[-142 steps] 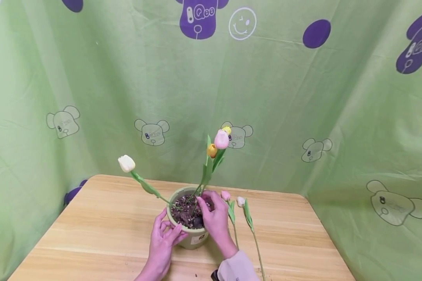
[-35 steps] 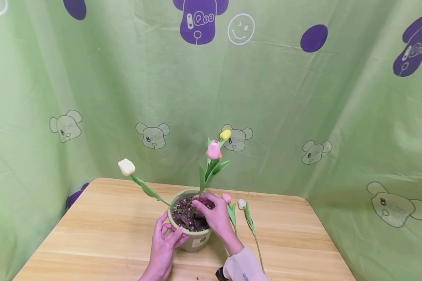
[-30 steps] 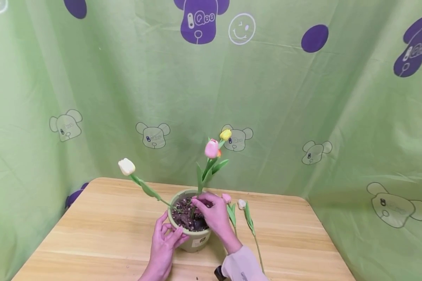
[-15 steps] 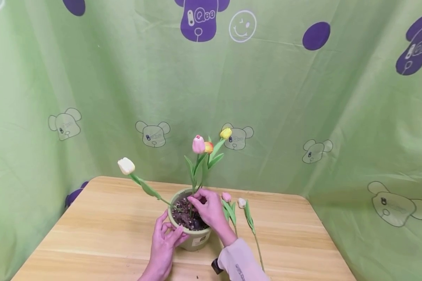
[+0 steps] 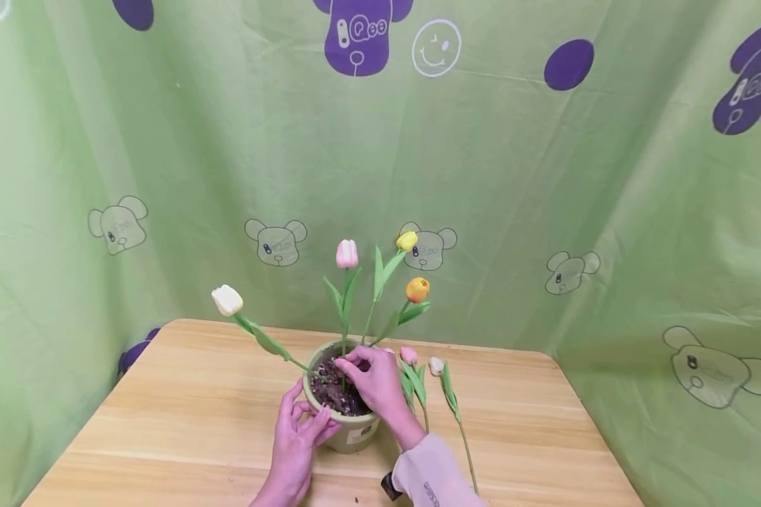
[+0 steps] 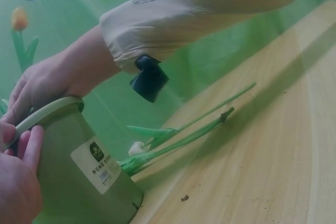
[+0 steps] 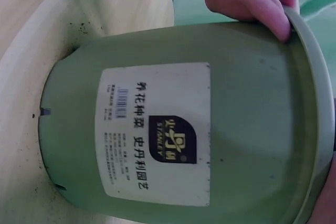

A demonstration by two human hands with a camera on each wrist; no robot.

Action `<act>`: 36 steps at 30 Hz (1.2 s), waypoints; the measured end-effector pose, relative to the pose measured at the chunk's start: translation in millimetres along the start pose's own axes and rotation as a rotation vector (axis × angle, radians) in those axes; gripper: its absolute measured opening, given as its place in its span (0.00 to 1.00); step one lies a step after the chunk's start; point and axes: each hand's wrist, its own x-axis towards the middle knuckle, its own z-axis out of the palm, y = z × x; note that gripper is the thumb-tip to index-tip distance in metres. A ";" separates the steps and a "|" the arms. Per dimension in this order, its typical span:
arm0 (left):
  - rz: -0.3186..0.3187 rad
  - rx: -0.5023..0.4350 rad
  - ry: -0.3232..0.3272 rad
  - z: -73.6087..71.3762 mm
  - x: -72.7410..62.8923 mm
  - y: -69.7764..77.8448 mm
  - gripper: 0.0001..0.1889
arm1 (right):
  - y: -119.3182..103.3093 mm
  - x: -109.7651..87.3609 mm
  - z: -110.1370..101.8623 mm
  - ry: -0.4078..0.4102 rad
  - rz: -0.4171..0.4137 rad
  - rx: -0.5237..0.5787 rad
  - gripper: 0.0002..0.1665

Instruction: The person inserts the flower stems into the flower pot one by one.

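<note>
Looks matt on the tapered green plastic pot (image 7: pixel 247 119), smooth on the tan wood-grain worktop (image 5: pixel 171 408), rough on dark soil (image 5: pixel 335 398).

Pink tulip (image 5: pixel 345 313) is pretty much straight up, green leaves and all, stem in dark soil (image 5: pixel 335 398). Pot (image 7: pixel 252 108) is muted green, white label (image 7: pixel 153 134), upright on the table (image 5: pixel 184 408).
</note>
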 end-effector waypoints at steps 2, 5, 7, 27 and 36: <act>-0.001 -0.001 0.002 -0.3 0.8 -0.1 0.41 | -1.3 -1.5 1.2 0.034 -0.015 -0.049 0.08; -0.002 -0.006 0.004 -0.3 1.9 -0.5 0.41 | -3.4 -4.7 1.6 0.088 -0.005 -0.082 0.09; -0.001 -0.005 0.000 0.1 2.2 -0.9 0.41 | -4.9 -8.1 0.8 0.114 0.001 -0.097 0.10; -0.017 -0.002 0.006 0.7 0.1 -0.6 0.41 | -10.7 -53.8 -50.8 0.093 0.081 0.012 0.15; -0.020 0.000 0.004 0.8 -0.4 -0.2 0.41 | 37.0 -71.4 -110.3 0.113 0.341 0.069 0.16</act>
